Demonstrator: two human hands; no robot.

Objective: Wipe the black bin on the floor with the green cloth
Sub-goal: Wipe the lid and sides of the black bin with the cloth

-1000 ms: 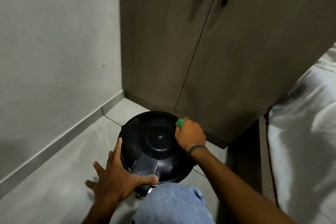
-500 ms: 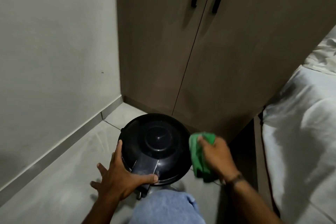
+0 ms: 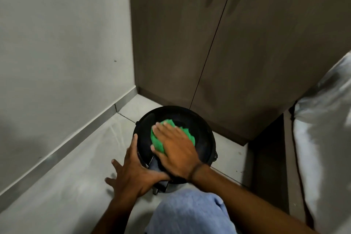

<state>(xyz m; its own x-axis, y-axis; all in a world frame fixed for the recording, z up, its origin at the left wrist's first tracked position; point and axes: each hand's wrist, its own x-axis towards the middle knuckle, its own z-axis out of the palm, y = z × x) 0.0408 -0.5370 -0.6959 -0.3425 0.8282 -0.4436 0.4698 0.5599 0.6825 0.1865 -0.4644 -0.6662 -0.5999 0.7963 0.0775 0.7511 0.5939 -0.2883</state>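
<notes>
The round black bin [image 3: 203, 138] stands on the tiled floor in the corner by the wardrobe. My right hand [image 3: 174, 150] lies flat on its lid, pressing the crumpled green cloth [image 3: 161, 138] down on the lid's middle. The cloth sticks out from under the fingers at the left and back. My left hand [image 3: 136, 175] grips the bin's near left edge, thumb across the rim and fingers spread down its side. The bin's body below the lid is mostly hidden.
Brown wardrobe doors [image 3: 237, 53] with black handles rise right behind the bin. A pale wall [image 3: 57, 53] with a grey skirting runs along the left. A white bed [image 3: 326, 148] fills the right side. My blue-clad knee [image 3: 190, 214] is just in front of the bin.
My right hand swung with the cloth from the bin's back edge out to its right side, then back onto the middle of the lid. My left hand kept its hold.
</notes>
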